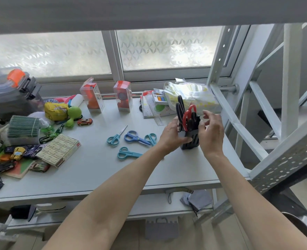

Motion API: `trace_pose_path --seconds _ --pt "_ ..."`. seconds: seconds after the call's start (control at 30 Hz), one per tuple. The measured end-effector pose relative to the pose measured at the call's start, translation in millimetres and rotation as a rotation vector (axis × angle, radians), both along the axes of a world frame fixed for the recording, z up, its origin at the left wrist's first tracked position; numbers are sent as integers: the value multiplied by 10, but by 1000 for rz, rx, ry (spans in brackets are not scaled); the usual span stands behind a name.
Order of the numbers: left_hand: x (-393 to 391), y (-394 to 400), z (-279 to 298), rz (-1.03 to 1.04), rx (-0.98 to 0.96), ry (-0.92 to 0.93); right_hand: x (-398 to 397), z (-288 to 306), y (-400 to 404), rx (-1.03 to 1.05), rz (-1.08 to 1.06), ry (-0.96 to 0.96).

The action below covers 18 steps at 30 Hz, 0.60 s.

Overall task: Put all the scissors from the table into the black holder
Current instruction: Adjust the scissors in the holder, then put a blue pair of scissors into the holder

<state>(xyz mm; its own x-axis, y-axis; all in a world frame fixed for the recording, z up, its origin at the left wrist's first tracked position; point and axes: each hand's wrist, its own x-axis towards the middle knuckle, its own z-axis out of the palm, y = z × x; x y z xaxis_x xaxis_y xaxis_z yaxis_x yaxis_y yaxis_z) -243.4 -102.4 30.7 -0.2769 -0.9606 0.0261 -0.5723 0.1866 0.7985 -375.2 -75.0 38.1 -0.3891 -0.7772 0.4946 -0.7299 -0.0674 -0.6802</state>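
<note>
The black holder (189, 139) stands on the grey table (98, 170) at the right. Black-handled scissors (180, 107) and red-handled scissors (189, 113) stick up out of it. My left hand (170, 134) grips the holder's left side. My right hand (211, 130) is at its right side, fingertips at the top rim and fingers spread, holding nothing that I can see. Several scissors lie flat on the table left of the holder: a teal pair (115, 138), a blue pair (135, 138), a small teal pair (151, 138) and another teal pair (127, 153) nearer me.
Toy cars, a box (59, 149), a yellow pouch (56, 109) and other clutter fill the table's left side. Two clear boxes (123, 95) stand at the back by the window. A plastic bag (190, 94) sits behind the holder. A white metal rack frame (239, 123) rises at the right.
</note>
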Motion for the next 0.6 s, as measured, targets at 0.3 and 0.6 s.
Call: trace_pose_path --seconds 0.3,0.6 --pt "1187 65 -171 404 -90 -52 722 -7 439 -258 255 18" --pt "1836 319 -445 619 124 -363 1675 -536 197 484 613 353"
